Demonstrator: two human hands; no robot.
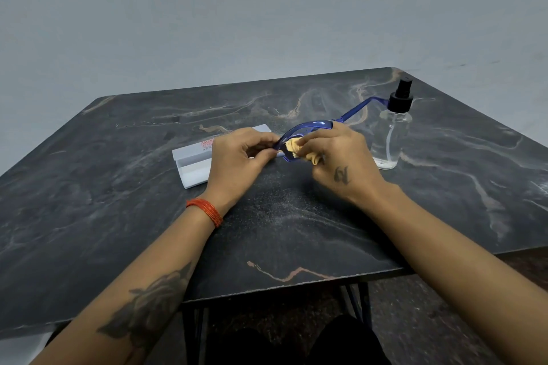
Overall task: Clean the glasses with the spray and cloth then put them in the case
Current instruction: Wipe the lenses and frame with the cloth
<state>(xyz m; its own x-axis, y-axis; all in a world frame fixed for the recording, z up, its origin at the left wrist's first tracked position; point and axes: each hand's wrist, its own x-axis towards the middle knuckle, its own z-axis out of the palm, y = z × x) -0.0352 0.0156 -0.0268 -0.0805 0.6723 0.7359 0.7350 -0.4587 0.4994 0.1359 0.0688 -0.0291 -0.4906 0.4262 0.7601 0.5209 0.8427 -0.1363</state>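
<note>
- Glasses (308,127): blue frame held above worktop (296,222), long axis left-right, temple pointing far-right.
- Left hand (237,157): fingers pinch frame's left end.
- Right hand (338,154): fingers press cloth (292,146) on lens.
- Case (192,163): open, behind left hand, nearer it.

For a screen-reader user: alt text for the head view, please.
Two hands wipe blue glasses with a tan cloth: left hand holds the frame, right hand rubs. A white case and spray bottle stand on the dark table.
</note>
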